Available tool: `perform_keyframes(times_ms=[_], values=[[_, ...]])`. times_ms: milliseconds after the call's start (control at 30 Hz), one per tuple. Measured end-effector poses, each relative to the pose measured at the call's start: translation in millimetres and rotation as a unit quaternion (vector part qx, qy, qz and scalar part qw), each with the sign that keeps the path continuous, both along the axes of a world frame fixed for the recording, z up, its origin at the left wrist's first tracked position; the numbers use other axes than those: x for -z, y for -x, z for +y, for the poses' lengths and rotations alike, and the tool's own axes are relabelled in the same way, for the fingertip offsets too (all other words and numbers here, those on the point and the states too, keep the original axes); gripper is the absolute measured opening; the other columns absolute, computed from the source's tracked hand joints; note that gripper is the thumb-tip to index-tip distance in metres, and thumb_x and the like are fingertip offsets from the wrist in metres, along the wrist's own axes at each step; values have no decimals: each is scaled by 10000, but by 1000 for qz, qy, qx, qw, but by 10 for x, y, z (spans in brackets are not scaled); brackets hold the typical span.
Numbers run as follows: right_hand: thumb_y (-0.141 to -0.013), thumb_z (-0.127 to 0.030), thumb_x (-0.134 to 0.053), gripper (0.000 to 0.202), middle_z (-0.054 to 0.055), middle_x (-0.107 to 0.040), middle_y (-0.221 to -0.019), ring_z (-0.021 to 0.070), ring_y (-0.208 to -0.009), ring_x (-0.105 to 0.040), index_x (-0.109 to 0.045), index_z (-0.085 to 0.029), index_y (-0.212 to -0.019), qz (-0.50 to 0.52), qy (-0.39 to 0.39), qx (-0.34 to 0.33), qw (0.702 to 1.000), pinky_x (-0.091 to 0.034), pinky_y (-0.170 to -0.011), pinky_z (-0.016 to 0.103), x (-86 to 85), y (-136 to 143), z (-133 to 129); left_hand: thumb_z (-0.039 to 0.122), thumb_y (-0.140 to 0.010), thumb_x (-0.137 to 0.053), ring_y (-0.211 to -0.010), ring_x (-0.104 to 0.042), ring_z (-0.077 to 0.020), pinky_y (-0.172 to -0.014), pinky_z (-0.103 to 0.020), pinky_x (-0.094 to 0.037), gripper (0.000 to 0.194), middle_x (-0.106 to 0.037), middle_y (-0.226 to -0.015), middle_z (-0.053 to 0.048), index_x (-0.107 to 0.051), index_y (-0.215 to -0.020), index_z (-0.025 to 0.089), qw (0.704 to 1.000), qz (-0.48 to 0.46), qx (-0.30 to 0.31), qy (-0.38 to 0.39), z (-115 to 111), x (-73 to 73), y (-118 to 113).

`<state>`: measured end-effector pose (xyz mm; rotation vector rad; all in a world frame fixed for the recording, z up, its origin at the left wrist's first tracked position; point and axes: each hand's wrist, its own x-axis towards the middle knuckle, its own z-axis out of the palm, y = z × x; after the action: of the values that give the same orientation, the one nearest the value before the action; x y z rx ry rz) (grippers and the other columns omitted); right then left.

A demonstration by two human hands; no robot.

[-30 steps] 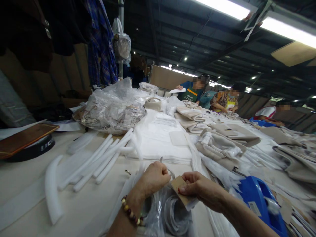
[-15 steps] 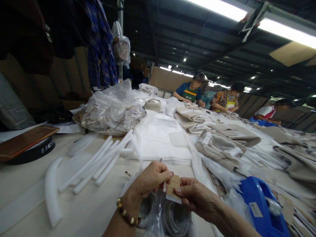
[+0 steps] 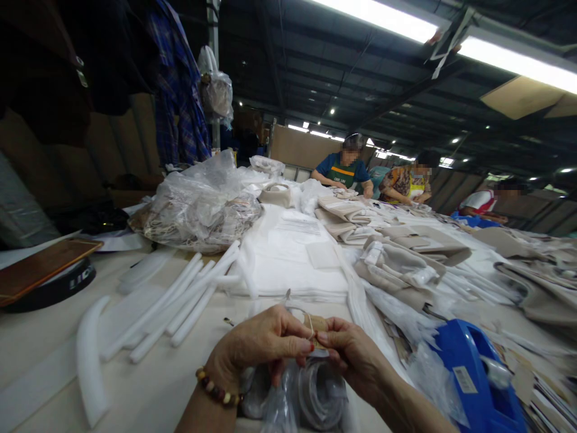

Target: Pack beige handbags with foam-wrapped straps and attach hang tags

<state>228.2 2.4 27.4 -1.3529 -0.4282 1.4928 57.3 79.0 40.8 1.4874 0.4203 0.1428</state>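
My left hand point(image 3: 268, 340), with a beaded bracelet point(image 3: 219, 390) at the wrist, is closed in a pinch on a thin pale string point(image 3: 311, 325). My right hand point(image 3: 356, 355) grips a brown card hang tag point(image 3: 318, 325), its fingers meeting those of my left hand; much of the tag is covered. A pointed metal tip point(image 3: 288, 294) pokes up behind my left hand, and whether that hand holds it I cannot tell. Below both hands lies a coiled, plastic-wrapped grey piece point(image 3: 320, 394).
White foam tubes point(image 3: 180, 313) and a phone point(image 3: 45, 264) lie left. Ahead are a white sheet stack point(image 3: 288, 264) and a plastic bag of strings point(image 3: 202, 210). Beige bags point(image 3: 396, 264) and a blue tape dispenser point(image 3: 473, 367) are right. Several people work at the far side.
The hands have come closer together, and the tag is now mostly covered by fingers. The string shows looped over the tag. The whole view has shifted slightly.
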Motion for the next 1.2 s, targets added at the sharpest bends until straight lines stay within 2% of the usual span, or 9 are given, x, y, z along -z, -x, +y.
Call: perform_keyframes(times_ms=[333, 433, 600, 700, 800, 933, 1000, 1100, 1200], values=[[-446, -164, -734, 282, -76, -467, -413, -10, -328, -311, -505, -145, -610, -5, -34, 78, 996, -156, -331, 117, 5, 135, 160, 316, -839, -556, -454, -584, -97, -441, -162, -425, 451, -630, -724, -25, -505, -1285, 272, 998, -36, 27, 41, -5, 61, -17], [-435, -135, -687, 259, -107, -405, -382, -26, -316, -242, -475, -157, -583, 4, -36, 85, 996, -109, -328, 114, 0, 142, 177, 297, -826, -574, -453, -587, -91, -426, -159, -417, 523, -656, -851, -58, -445, -1332, 279, 998, -37, 26, 48, -23, 39, -60], [-449, -158, -693, 258, -132, -341, -420, -35, -333, -175, -509, -151, -629, 31, -52, 41, 997, -89, -330, 120, -77, 125, 122, 259, -807, -590, -446, -564, -43, -422, -138, -426, 574, -633, -1113, -73, -405, -1345, 331, 999, -38, 14, 37, -34, 7, -126], [-515, -224, -714, 254, -111, -391, -439, -28, -330, -194, -559, -127, -692, 31, -64, 7, 997, -116, -325, 128, -130, 165, 86, 334, -814, -585, -457, -572, -59, -432, -141, -433, 476, -680, -964, -58, -513, -1279, 264, 998, -52, -29, 15, -28, 38, -169], [-588, -305, -689, 249, -55, -486, -459, -2, -331, -306, -568, -118, -700, -4, -82, -20, 996, -191, -330, 132, -135, 204, 56, 361, -790, -594, -510, -600, -86, -485, -150, -461, 399, -683, -746, -42, -638, -1121, 142, 990, -65, -122, 26, -14, 96, -231], [-615, -411, -669, 313, -7, -580, -565, 48, -384, -440, -536, -143, -707, -88, -73, -22, 993, -296, -350, 154, -49, 123, -3, 273, -667, -640, -540, -622, -118, -480, -180, -485, 372, -682, -731, -39, -655, -991, 91, 976, -52, -204, 60, 15, 165, -291], [-635, -427, -622, 305, -17, -587, -590, 79, -389, -465, -519, -173, -767, -207, -65, -18, 976, -332, -358, 186, 10, 29, -21, 242, -633, -605, -466, -606, -121, -420, -191, -470, 369, -687, -730, -50, -651, -963, 84, 977, -28, -204, 63, 29, 182, -293], [-699, -411, -493, 216, -20, -561, -554, 127, -396, -483, -520, -205, -757, -436, -69, -35, 897, -366, -401, 246, 62, -102, 5, 190, -585, -542, -356, -556, -110, -350, -183, -429, 399, -666, -637, -31, -656, -953, 82, 980, 9, -187, 64, 38, 188, -272], [-717, -357, -479, 174, 26, -610, -634, 181, -571, -559, -574, -213, -702, -555, -71, -32, 829, -402, -573, 302, 47, -171, 98, 167, -562, -513, -331, -537, -102, -322, -165, -406, 419, -646, -595, -14, -661, -947, 93, 983, 34, -168, 59, 29, 180, -237]])
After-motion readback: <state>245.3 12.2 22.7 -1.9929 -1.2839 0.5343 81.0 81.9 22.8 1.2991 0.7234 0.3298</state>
